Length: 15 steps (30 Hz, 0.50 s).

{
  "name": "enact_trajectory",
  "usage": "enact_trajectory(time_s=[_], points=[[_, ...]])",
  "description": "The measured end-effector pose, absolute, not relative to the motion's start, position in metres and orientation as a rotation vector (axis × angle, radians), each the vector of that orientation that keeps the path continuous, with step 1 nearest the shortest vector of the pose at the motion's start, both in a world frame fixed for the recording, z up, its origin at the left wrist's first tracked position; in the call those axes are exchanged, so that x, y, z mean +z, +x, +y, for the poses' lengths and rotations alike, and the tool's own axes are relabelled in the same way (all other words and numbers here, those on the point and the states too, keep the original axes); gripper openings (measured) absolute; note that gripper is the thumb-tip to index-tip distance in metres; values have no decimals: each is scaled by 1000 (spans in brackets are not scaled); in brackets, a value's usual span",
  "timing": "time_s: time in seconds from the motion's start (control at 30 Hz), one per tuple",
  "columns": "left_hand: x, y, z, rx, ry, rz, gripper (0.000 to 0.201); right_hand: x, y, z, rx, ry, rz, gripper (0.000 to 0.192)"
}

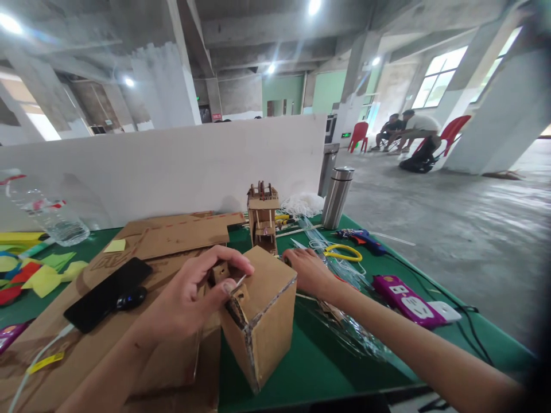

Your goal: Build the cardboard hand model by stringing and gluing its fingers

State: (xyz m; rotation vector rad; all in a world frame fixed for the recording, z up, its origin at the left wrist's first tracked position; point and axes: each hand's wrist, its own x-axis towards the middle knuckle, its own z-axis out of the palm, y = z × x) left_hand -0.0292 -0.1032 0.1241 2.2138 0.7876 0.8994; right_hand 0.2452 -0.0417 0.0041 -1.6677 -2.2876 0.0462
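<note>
A brown cardboard box (271, 321) with glued seams stands on the green table in front of me. Two small cardboard tabs with holes stick up along its left side. My left hand (206, 287) is at these tabs, thumb and index finger closed around a thin pale stick (241, 280). Beyond the box's right corner, my right hand (307, 269) reaches down toward the tabletop; the box hides part of its fingers, so what they touch cannot be made out. Behind the box rises a small cardboard tower (263, 221) with thin sticks in it.
Yellow-handled scissors (343, 252), a glue gun (364, 240), a purple power strip (402, 299) and a steel flask (338, 198) are on the right. Cardboard sheets (172, 238), a black phone (107, 293) and plastic bottles (54, 215) lie left. A white partition (172, 166) stands behind.
</note>
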Motion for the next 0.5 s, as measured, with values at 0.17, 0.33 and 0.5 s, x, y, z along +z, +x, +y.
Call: enact_trajectory(time_s=[0.17, 0.33, 0.5], points=[[125, -33, -108, 857, 2108, 691, 27, 60, 260, -56, 130, -1673, -1960, 31], [117, -32, -111, 889, 2091, 787, 28, 145, 238, -104, 692, -1094, -1886, 34], [113, -36, -117, 857, 2076, 822, 29, 190, 210, -125, 818, -1117, -2349, 30]])
